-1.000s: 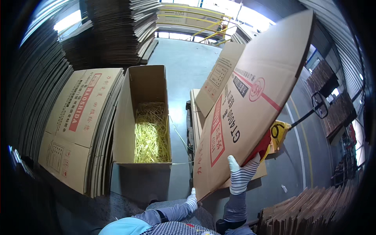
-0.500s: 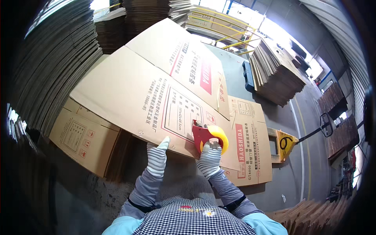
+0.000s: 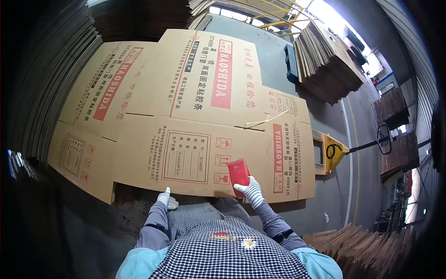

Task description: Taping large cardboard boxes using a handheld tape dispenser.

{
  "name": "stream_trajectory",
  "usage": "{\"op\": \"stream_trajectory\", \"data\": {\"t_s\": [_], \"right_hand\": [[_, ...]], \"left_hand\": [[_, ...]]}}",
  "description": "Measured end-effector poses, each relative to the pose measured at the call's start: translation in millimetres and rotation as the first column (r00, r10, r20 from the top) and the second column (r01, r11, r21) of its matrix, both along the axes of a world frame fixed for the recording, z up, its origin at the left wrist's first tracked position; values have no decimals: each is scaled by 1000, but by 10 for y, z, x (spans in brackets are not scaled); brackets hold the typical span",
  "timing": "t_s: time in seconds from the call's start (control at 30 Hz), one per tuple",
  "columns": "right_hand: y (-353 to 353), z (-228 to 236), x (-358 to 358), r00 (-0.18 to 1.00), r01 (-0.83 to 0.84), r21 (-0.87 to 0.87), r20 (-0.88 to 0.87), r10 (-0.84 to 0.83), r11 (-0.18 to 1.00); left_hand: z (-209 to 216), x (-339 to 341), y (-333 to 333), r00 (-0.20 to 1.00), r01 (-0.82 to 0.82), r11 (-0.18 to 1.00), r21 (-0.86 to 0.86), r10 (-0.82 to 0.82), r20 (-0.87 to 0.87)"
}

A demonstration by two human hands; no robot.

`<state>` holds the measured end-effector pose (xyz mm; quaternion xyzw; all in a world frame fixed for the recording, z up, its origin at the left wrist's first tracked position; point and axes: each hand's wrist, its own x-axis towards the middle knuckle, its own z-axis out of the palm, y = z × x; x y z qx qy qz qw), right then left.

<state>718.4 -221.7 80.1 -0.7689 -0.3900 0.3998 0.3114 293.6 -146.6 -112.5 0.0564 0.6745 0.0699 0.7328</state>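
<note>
A flat printed cardboard carton [image 3: 190, 121] lies on top of the pile in front of me, its near edge running just ahead of my body. At that edge is my left hand [image 3: 168, 200] in a striped glove, thumb stretched up and fingers apart from it, with nothing held. My right hand [image 3: 251, 191], also gloved, is closed round a red tape dispenser [image 3: 238, 174]. The dispenser is over the carton's near right part, and its tape roll is hidden from this side. A loose pale strap [image 3: 267, 120] lies across the cardboard farther off.
Another carton [image 3: 290, 153] shows under the right side. A yellow pallet jack [image 3: 337, 151] stands beyond it. Tall cardboard stacks rise at the left [image 3: 55, 69] and far right [image 3: 327, 63], the latter by a blue pallet [image 3: 291, 65]. More cardboard edges [image 3: 357, 246] are at the lower right.
The carton that was raised and slanted has come down flat on the pile. My left hand has let go of its edge and moved left. The dispenser has turned, hiding its yellow roll.
</note>
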Motion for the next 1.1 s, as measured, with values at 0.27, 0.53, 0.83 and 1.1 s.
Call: {"op": "stream_trajectory", "data": {"t_s": [0.27,0.53,0.83,1.1], "right_hand": [[-82,94,201,912,-98,-101,390,129,990],[-873,360,100,956,292,-38,-30,-293,956],[-1781,-27,497,667,738,-97,-48,-743,668],[-1102,676,684,744,613,44,-370,-557,789]], "left_hand": [[1421,1958,956,763,646,195,738,-143,-631],[1431,3939,2324,287,932,-117,342,-336,-897],[2831,6102,934,534,-286,-605,743,-744,-401],[2266,5353,1768,152,705,-490,512,-601,-784]]}}
